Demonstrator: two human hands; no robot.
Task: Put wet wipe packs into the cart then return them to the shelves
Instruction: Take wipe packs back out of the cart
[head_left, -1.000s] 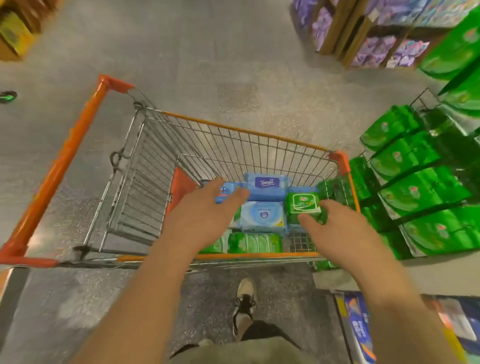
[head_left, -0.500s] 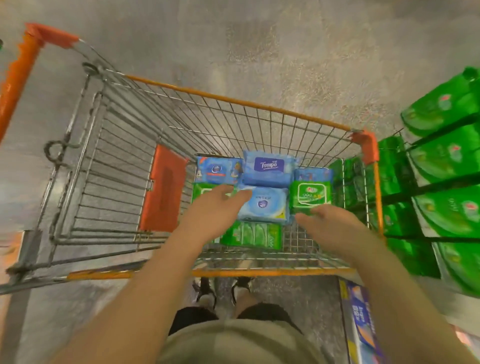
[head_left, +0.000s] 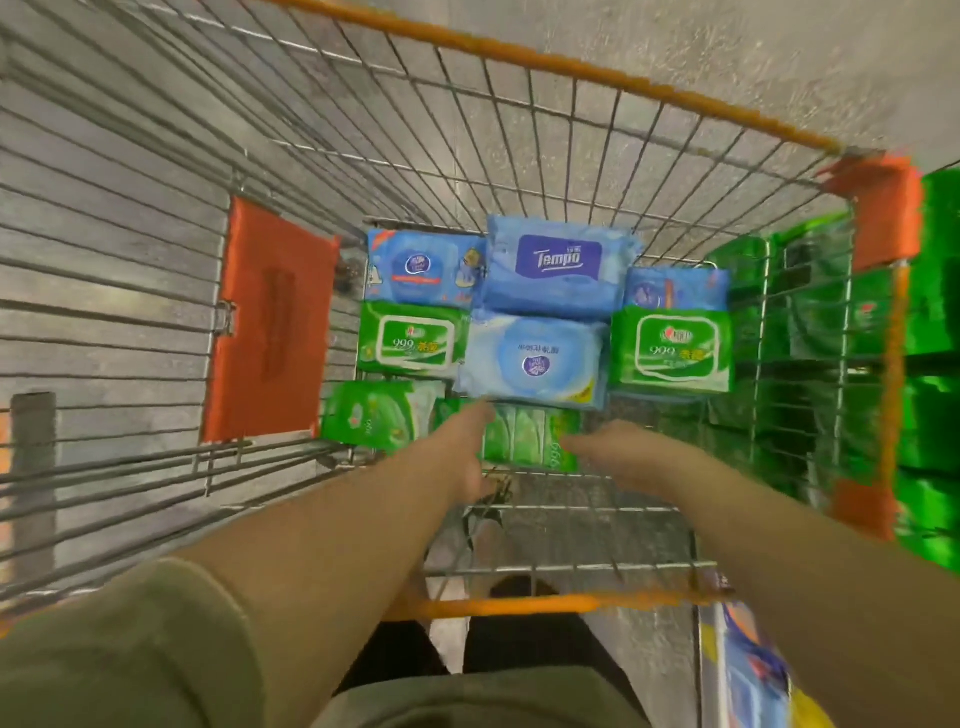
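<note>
Several wet wipe packs lie in the far end of the wire cart (head_left: 571, 67). A blue Tempo pack (head_left: 558, 265) and a pale blue pack (head_left: 535, 358) lie in the middle. Green 999 packs lie to their left (head_left: 410, 340) and right (head_left: 672, 348). Nearest me lies a green multi-pack (head_left: 524, 436). My left hand (head_left: 465, 457) is at its left edge with finger and thumb spread. My right hand (head_left: 613, 449) reaches its right edge, fingers stretched out. The hands are blurred, and neither has lifted a pack.
An orange seat flap (head_left: 270, 322) hangs on the cart's left inner wall. Another green pack (head_left: 374, 418) lies at the lower left of the pile. Shelves of green packs (head_left: 930, 312) stand right of the cart. Blue packs (head_left: 748, 665) sit at bottom right.
I have leaned in over the cart, so it fills the view. Both hands have dropped from above the pale blue and right green packs to the green multi-pack nearest me.
</note>
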